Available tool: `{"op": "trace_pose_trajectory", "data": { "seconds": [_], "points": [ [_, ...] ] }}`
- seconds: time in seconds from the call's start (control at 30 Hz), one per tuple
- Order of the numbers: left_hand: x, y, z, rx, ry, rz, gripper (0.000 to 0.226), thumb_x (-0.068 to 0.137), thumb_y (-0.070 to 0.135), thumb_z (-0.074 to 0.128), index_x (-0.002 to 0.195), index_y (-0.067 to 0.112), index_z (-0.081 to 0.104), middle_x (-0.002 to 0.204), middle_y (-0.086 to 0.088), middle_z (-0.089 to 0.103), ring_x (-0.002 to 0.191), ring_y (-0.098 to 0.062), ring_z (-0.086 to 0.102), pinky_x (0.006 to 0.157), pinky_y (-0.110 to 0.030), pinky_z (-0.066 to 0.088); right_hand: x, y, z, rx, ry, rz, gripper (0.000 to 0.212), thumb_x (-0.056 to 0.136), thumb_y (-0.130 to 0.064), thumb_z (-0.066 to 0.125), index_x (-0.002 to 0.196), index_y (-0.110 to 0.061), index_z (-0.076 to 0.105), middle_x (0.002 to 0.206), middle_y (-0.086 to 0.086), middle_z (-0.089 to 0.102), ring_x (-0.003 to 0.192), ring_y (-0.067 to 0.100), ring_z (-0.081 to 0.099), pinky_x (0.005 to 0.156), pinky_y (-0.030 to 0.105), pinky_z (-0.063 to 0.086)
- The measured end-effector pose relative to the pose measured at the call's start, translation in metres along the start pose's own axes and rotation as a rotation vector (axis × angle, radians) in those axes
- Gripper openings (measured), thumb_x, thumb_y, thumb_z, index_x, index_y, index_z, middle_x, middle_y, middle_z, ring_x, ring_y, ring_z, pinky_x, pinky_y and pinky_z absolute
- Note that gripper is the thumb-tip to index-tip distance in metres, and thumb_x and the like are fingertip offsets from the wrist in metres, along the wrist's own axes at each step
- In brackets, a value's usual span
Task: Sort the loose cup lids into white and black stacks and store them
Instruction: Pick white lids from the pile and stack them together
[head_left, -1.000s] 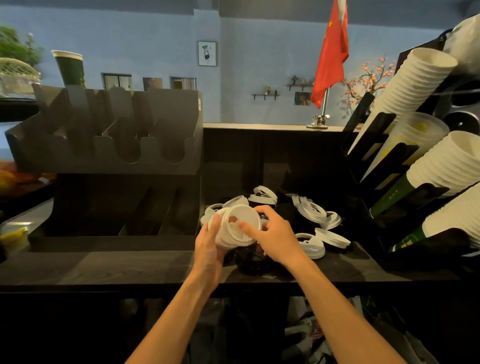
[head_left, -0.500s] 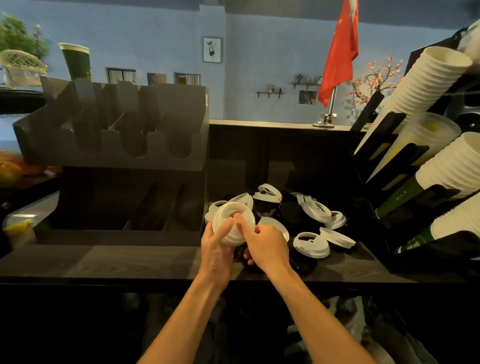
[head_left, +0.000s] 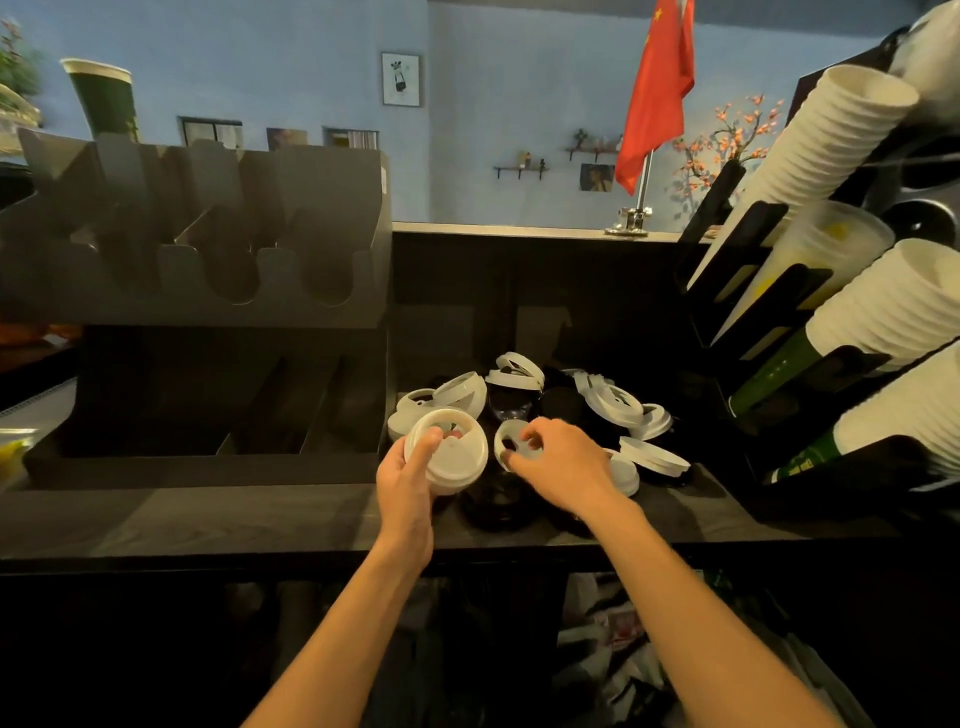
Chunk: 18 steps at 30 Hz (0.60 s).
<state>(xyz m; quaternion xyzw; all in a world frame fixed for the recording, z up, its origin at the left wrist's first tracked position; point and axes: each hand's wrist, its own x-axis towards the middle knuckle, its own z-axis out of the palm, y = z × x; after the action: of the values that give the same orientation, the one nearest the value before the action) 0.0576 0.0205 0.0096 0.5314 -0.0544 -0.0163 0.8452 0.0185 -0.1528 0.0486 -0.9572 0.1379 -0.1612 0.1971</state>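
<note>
The right hand (head_left: 563, 467) has left the white stack (head_left: 452, 460) and now pinches another white lid (head_left: 511, 441) from the loose pile (head_left: 613, 400) at the frame's centre. The left hand (head_left: 405, 483) grips the stack just beside it, so the white stack will probably grow.

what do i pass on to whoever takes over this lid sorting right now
Left hand holds a small stack of white lids above the counter.
Right hand pinches a single white lid at the near edge of the pile, just right of the stack.
Loose white lids and black lids lie mixed on the counter behind the hands.
Done: a white stack is started.
Left: add the pinched lid, gather the other white lids, build a black stack, then store both. The organizer on the left seems the likely place, and no lids are visible in it.
</note>
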Motion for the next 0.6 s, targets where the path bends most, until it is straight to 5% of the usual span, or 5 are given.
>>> {"op": "trace_pose_trajectory", "data": {
  "seconds": [0.2, 0.33, 0.6],
  "points": [
    [0.003, -0.005, 0.003, 0.028, 0.046, -0.005, 0.022, 0.092, 0.030, 0.072, 0.108, 0.016, 0.068, 0.108, -0.011, 0.072, 0.108, -0.031, 0.068, 0.099, -0.052, 0.055, 0.011, -0.009, 0.015, -0.137, -0.069, -0.007, 0.030, 0.091, -0.042, 0.066, 0.110, -0.019, 0.070, 0.114, 0.004, 0.062, 0.103, 0.024, 0.060, 0.084, 0.038, 0.051],
    [0.005, -0.005, -0.001, 0.007, 0.060, -0.021, 0.021, 0.091, 0.030, 0.073, 0.108, 0.018, 0.068, 0.110, -0.012, 0.072, 0.108, -0.031, 0.069, 0.099, -0.051, 0.055, 0.019, -0.015, 0.021, -0.190, -0.059, -0.011, 0.034, 0.089, -0.050, 0.068, 0.107, -0.021, 0.072, 0.108, 0.003, 0.064, 0.099, 0.022, 0.061, 0.083, 0.039, 0.053],
    [0.004, -0.005, 0.000, -0.011, 0.053, -0.023, 0.024, 0.092, 0.030, 0.071, 0.111, 0.015, 0.068, 0.113, -0.015, 0.070, 0.113, -0.035, 0.066, 0.103, -0.054, 0.053, 0.020, 0.002, 0.007, 0.116, 0.085, -0.035, 0.025, 0.098, -0.039, 0.052, 0.090, -0.016, 0.060, 0.093, 0.003, 0.057, 0.079, 0.020, 0.056, 0.068, 0.037, 0.045]
  ]
}}
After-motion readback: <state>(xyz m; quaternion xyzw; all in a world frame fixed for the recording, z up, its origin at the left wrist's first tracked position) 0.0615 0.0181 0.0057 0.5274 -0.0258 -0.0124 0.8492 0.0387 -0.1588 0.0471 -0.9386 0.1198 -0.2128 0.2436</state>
